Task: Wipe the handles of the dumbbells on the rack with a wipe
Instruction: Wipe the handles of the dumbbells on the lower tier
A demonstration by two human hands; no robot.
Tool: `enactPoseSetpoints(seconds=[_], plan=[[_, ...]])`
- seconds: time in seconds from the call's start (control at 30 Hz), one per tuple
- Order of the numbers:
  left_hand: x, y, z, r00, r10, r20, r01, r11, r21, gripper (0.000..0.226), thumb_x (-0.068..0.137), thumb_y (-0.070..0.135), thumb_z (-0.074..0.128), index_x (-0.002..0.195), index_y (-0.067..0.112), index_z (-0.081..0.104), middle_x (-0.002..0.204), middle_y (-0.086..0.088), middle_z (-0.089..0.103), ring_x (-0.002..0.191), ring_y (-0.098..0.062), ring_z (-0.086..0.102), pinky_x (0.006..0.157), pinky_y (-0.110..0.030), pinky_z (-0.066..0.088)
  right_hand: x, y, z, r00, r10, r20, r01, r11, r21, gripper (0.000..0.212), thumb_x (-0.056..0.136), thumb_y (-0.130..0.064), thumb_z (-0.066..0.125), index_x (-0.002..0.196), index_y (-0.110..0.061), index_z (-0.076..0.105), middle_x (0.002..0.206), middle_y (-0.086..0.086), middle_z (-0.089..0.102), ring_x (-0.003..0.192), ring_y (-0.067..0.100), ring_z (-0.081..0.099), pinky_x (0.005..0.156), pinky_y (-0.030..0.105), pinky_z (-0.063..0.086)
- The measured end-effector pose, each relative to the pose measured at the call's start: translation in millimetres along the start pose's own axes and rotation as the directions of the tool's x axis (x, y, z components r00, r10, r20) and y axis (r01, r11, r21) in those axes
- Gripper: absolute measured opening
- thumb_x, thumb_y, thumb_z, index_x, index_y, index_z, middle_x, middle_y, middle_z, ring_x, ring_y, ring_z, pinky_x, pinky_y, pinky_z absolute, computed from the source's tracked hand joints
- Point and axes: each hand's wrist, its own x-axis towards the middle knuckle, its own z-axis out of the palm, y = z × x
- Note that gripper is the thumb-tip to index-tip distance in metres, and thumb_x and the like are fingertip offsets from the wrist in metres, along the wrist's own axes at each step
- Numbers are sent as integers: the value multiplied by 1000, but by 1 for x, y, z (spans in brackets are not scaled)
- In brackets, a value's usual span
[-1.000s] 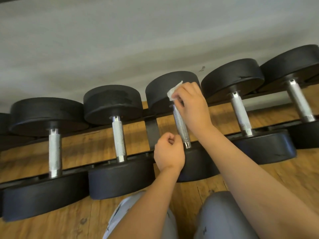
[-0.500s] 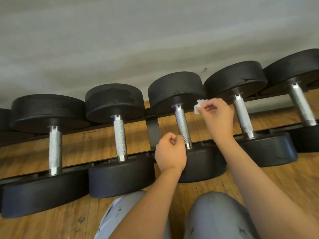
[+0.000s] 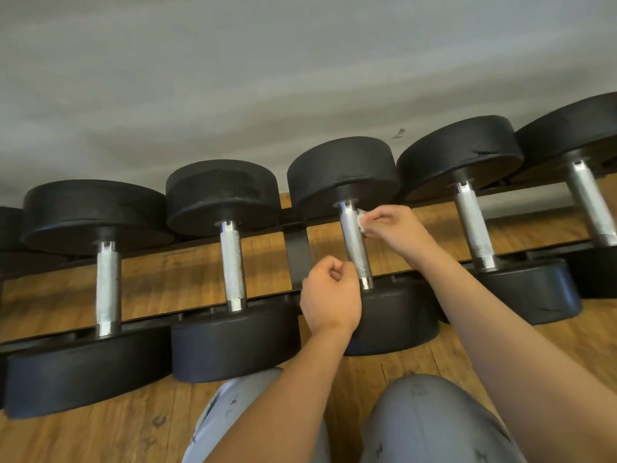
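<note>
Several black dumbbells with knurled silver handles lie across a low black rack (image 3: pixel 297 252). My right hand (image 3: pixel 392 230) pinches a small white wipe (image 3: pixel 361 221) and holds it against the right side of the middle dumbbell's handle (image 3: pixel 354 243), near its upper end. My left hand (image 3: pixel 330 295) is curled into a loose fist just left of that handle's lower end, holding nothing. Other handles stand to the left (image 3: pixel 232 264) (image 3: pixel 107 287) and right (image 3: pixel 474 223) (image 3: pixel 589 203).
A grey wall (image 3: pixel 233 78) rises right behind the rack. Wooden floor (image 3: pixel 100 432) runs under and in front of it. My knees in grey trousers (image 3: pixel 427 426) are at the bottom edge, close to the front dumbbell heads.
My right hand left the top of the middle handle, swung out to the right, then came back to the handle's right side with the wipe. My left fist stayed put.
</note>
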Motion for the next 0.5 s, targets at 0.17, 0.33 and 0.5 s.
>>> enactPoseSetpoints(seconds=[0.17,0.33,0.5], plan=[[0,1,0,1000,-7,2,7,1000,11,23,93,23,55,77,8,61,75,-8,66,71,-20,61,57,-21,37,7,1,3,997,1,-71,1,999,36,12,89,-10,67,86,-20,70,98,0,71,95,13,67,89,28,52],[0,-1,-1,1000,-3,3,3,1000,1,23,93,23,55,77,8,62,75,-8,66,72,-20,61,58,-20,38,1,3,6,992,117,39,-120,991,58,13,95,-9,58,84,-10,64,97,5,67,99,17,65,83,23,55],[1,1,0,1000,-9,2,9,1000,-12,24,92,22,55,76,6,61,75,-9,66,72,-22,61,59,-23,41,8,-2,5,996,79,-36,-77,995,56,15,92,-10,61,81,-19,67,101,0,69,101,15,62,92,32,49]])
